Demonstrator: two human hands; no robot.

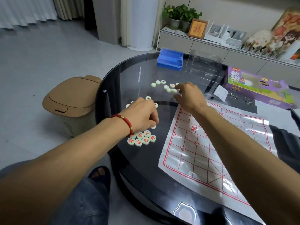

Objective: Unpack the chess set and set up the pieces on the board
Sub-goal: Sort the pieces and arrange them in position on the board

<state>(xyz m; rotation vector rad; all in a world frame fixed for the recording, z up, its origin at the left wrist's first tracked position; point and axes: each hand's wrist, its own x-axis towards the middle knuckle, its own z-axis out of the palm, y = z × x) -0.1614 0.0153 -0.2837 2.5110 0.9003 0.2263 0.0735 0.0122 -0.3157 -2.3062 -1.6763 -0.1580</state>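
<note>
- Table [129, 75]: round, dark, glossy glass; slick enough, by the look of it, to send a nudged disc skating to the rim and down toward the tan bin [71, 101] or the floor.
- Board [215, 143]: thin white sheet with red grid, lying on the right half of the table, wrinkled and shiny, near edge close to the rim; likely to shift or crease under a dragged forearm, scattering whatever gets placed there. No pieces on it yet.
- Blue tray [170, 60] and clear lid [204, 62]: emptied, parked at the far edge, well apart from the work; little risk there.
- Left hand [142, 116]: curled, fingertips pinching a pale piece [153, 127] just above the sorted cluster; could knock that cluster when lowering.
- Right hand [188, 95]: fingers bent down among the far pieces [164, 86]; grip on any one of them impossible to tell.
- Red-marked pieces [142, 138]: small cream discs with red characters, packed touching, face up, just left of the board.
- Loose pieces near the left hand: partly hidden beneath it, some face down; risk of mixing colours while unread.
</note>
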